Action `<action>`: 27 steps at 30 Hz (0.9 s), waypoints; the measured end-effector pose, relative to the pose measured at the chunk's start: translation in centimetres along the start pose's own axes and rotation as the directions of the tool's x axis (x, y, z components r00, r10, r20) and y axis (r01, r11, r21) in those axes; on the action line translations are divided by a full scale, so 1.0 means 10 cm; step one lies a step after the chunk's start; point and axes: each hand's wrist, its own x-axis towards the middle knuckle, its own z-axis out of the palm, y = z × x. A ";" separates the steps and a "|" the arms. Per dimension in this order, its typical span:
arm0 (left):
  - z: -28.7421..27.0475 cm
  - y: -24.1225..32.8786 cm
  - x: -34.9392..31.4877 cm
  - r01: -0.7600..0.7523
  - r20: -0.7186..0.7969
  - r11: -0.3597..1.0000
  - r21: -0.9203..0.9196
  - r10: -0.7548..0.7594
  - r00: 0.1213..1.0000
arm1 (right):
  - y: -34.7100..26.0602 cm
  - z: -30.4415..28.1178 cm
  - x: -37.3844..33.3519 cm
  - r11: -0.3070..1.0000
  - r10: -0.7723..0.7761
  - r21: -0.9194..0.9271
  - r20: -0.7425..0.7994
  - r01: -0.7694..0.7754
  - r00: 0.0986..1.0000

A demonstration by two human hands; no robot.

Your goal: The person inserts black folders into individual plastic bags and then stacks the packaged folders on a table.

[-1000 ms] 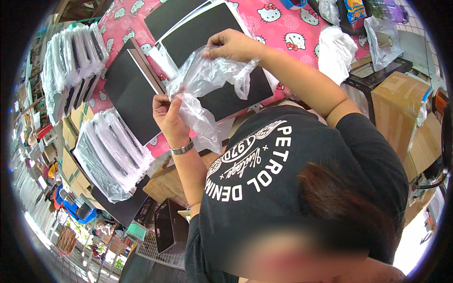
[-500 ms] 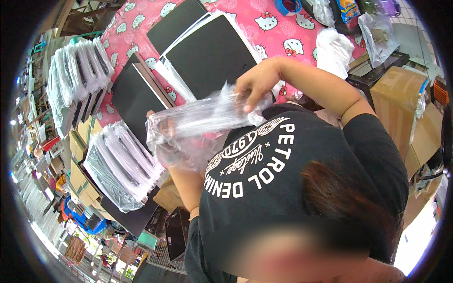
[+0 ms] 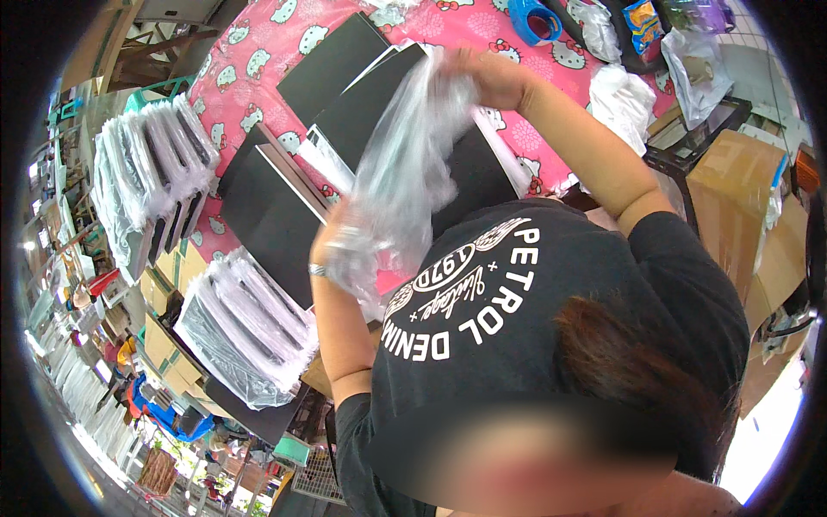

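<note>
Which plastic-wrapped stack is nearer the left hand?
The lower stack in the picture, with its right end just below the left hand; the upper stack sits farther away, toward the upper left.

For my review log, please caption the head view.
Right hand grips clear plastic, its lower end against the left hand, over black boards on pink cloth.

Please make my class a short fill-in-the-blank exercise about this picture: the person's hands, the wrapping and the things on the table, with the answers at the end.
1. The see-through wrapping stretched between the left hand and the right hand is made of ____.
2. The main background colour of the patterned cloth under the black boards is ____.
3. The silver band is worn on the person's ____ wrist.
4. The ring-shaped roll on the cloth is coloured ____.

Missing words: plastic; pink; left; blue.
</note>
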 end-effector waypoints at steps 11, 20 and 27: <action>0.09 0.14 0.15 0.273 0.003 0.924 -0.267 -0.283 0.959 | 0.03 -0.24 0.17 0.978 -0.022 0.208 -0.037 0.029 0.999; -0.35 -0.07 0.41 0.087 0.148 0.966 -0.244 -0.052 0.988 | 0.24 -0.48 0.19 0.942 0.245 -0.305 0.331 -0.142 0.911; -0.53 -0.23 0.57 -0.092 -0.124 0.886 -0.453 0.040 0.992 | 0.16 -0.37 0.23 0.929 0.282 -0.229 -0.070 -0.291 0.957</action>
